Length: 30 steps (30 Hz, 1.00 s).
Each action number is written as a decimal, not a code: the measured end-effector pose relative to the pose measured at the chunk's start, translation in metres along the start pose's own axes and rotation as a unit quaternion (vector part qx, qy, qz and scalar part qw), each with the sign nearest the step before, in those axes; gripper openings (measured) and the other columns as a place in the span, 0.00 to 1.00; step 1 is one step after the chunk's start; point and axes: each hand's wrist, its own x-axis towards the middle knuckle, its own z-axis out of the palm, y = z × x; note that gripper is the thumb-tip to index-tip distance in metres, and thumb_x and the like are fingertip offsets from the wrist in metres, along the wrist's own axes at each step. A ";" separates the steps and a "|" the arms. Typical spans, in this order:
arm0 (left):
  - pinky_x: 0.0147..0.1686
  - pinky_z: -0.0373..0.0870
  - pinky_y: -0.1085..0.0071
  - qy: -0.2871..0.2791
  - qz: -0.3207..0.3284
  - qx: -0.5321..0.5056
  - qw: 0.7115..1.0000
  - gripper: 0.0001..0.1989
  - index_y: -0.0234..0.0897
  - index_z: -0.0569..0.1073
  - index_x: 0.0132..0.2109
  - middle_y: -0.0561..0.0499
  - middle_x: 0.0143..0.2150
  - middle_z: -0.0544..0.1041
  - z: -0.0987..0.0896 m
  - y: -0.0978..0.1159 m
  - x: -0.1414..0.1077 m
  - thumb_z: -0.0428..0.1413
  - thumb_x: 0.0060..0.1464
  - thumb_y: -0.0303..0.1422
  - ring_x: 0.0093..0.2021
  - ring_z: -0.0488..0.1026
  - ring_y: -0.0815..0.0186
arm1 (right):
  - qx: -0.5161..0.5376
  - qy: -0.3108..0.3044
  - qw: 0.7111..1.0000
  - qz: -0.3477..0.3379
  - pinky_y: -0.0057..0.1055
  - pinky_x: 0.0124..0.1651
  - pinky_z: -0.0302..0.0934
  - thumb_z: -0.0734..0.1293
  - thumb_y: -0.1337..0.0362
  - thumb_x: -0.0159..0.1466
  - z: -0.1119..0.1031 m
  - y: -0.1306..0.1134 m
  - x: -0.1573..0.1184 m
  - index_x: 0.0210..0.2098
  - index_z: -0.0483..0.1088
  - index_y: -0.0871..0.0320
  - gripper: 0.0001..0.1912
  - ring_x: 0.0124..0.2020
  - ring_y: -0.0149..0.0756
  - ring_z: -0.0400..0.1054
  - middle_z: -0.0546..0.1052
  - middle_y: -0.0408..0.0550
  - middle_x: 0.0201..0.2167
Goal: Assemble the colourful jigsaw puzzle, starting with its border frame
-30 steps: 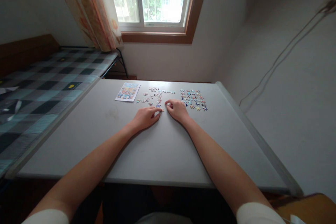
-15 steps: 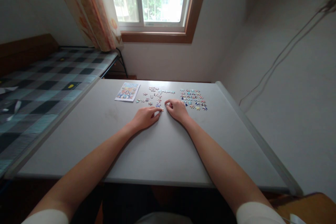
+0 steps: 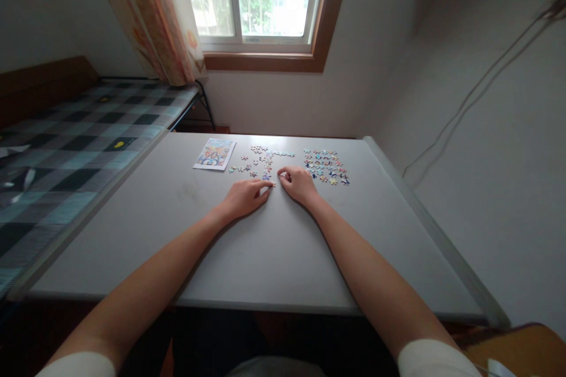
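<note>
My left hand [image 3: 246,195] rests on the table left of centre, its index finger stretched to a small jigsaw puzzle piece [image 3: 273,184]. The thumb lies close below, and the fingers look closed on that piece. It sits at the lower end of a partly joined puzzle strip [image 3: 267,167], which meets a row of joined pieces [image 3: 281,154] at the top, forming a corner. Just to the right, my right hand [image 3: 299,184] lies with curled fingers, thumb near index; whatever is between them, if anything, is hidden.
Several loose puzzle pieces [image 3: 327,166] spread beyond my right hand, with more loose pieces [image 3: 241,169] left of the strip. A printed picture sheet [image 3: 215,155] lies at the far left of the white table [image 3: 265,253]. A checked bed [image 3: 88,147] stands alongside on the left.
</note>
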 end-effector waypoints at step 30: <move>0.30 0.59 0.74 -0.005 -0.008 0.010 1.000 0.15 0.45 0.76 0.51 0.54 0.31 0.75 -0.001 0.001 0.000 0.51 0.60 0.36 0.26 0.67 0.70 | -0.002 -0.007 1.000 0.005 0.32 0.43 0.54 0.62 0.65 0.61 0.000 -0.001 0.000 0.40 0.76 0.53 0.11 0.36 0.36 0.67 0.76 0.45 0.30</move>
